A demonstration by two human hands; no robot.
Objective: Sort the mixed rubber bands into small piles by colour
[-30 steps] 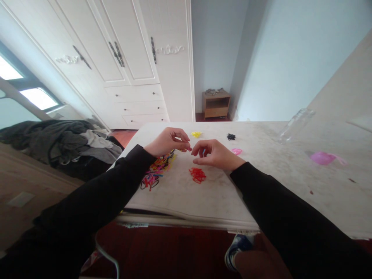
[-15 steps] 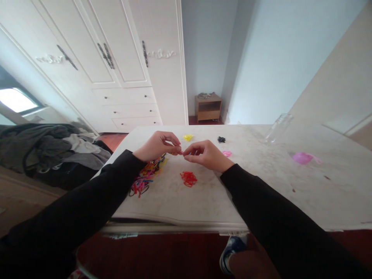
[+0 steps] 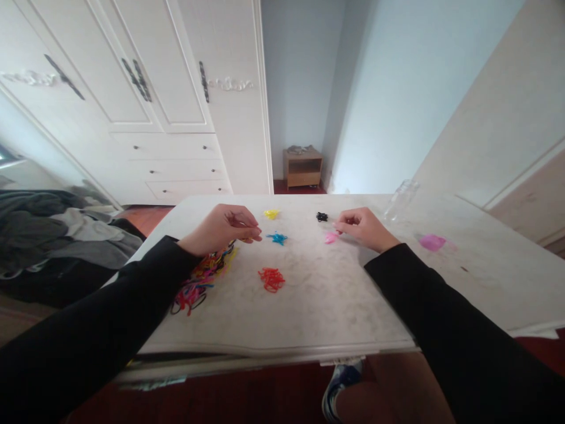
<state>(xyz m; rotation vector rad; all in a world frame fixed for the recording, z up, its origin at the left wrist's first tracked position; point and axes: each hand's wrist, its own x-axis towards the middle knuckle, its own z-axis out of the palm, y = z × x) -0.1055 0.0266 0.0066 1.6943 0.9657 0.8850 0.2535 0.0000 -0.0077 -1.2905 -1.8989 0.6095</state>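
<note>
My left hand (image 3: 233,227) hovers over the mixed pile of coloured rubber bands (image 3: 212,265), thumb and fingers pinched. Whatever it holds, if anything, is too small to make out. My right hand (image 3: 362,227) is also closed in a pinch, with its fingertips beside the small pink rubber bands (image 3: 331,238). What lies between those fingertips cannot be made out. Between the hands is a heap of blue rubber bands (image 3: 278,238). Red rubber bands (image 3: 271,280) lie nearer to me; yellow ones (image 3: 271,214) and black ones (image 3: 322,217) are farther back.
A clear bottle (image 3: 401,201) and a pink pouch-like item (image 3: 432,242) are on the right of the white table (image 3: 318,306). Dark clothes (image 3: 57,235) are heaped at the left. White cupboards (image 3: 168,76) and a small wooden nightstand (image 3: 303,168) stand behind.
My hands were together with something pinkish between them. They have parted, the right one moving rightward to the pink bands. The blue bands have come into sight, and the view has shifted rightward.
</note>
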